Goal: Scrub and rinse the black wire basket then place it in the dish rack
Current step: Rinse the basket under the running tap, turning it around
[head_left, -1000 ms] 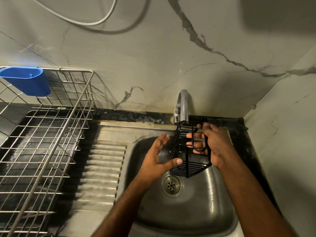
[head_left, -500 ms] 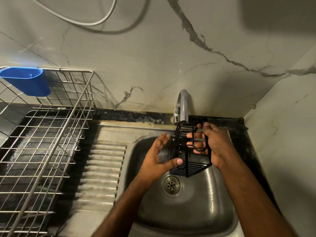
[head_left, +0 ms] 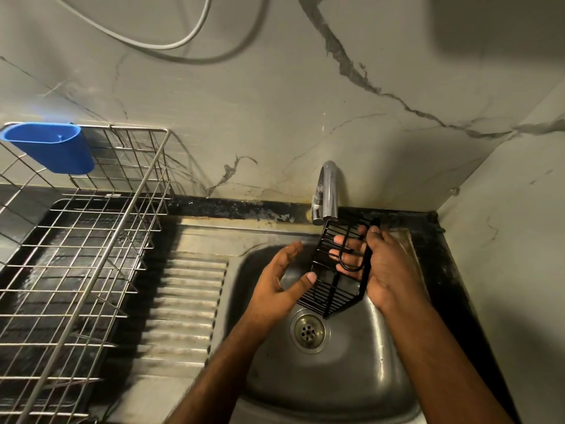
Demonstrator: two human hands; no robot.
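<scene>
Head view: black wire basket (head_left: 331, 289) in hands, above sink (head_left: 336, 387).

Sink corner under a marble wall

A steel sink (head_left: 351, 387) with a round drain (head_left: 308, 332) sat beside a ribbed drainboard (head_left: 186, 301). A chrome tap (head_left: 326, 191) curved over the basin. A blue cup (head_left: 52, 146) hung at the far left, and a white cable (head_left: 171, 41) looped across the veined wall (head_left: 275, 102).

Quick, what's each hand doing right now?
Left hand: open, its thumb touching the black wire basket.
Right hand: gripping the basket over the sink, fingers curled through its wires.
</scene>
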